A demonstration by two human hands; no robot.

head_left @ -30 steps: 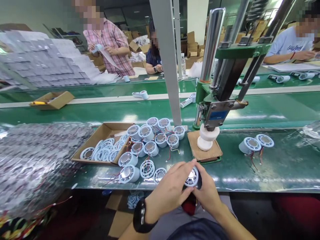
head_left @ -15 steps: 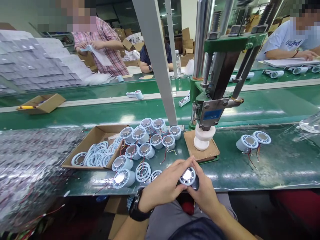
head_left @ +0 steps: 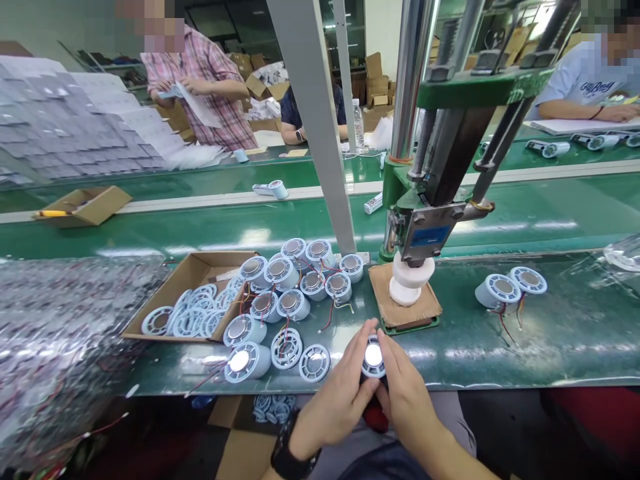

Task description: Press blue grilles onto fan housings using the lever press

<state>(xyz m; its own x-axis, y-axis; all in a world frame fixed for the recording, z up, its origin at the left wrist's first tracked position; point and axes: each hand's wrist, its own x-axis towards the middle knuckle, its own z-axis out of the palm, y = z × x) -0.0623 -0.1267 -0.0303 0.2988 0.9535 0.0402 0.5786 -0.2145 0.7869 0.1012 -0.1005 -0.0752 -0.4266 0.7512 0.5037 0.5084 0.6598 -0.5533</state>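
Observation:
Both my hands grip one small round fan part (head_left: 373, 357) with a pale blue ring and a shiny metal centre, at the front edge of the green bench. My left hand (head_left: 343, 393), with a black watch at the wrist, wraps its left side. My right hand (head_left: 407, 390) closes on its right side. Just left of my hands lie several similar fan parts (head_left: 290, 290) with red and black wires. Right behind stands a hand press (head_left: 430, 227) with a white round head (head_left: 411, 280) resting on a cardboard pad (head_left: 405, 310).
A shallow cardboard box (head_left: 187, 277) holds several blue rings. Two more fan parts (head_left: 507, 288) lie at right. Bubble wrap (head_left: 60, 333) covers the left bench. A grey post (head_left: 320, 127) rises behind the parts. Other people work across the green conveyor (head_left: 200, 227).
My hands with the fan part have shifted slightly left and closer together, fingers now pointing more upward around the part. The view has swung a little.

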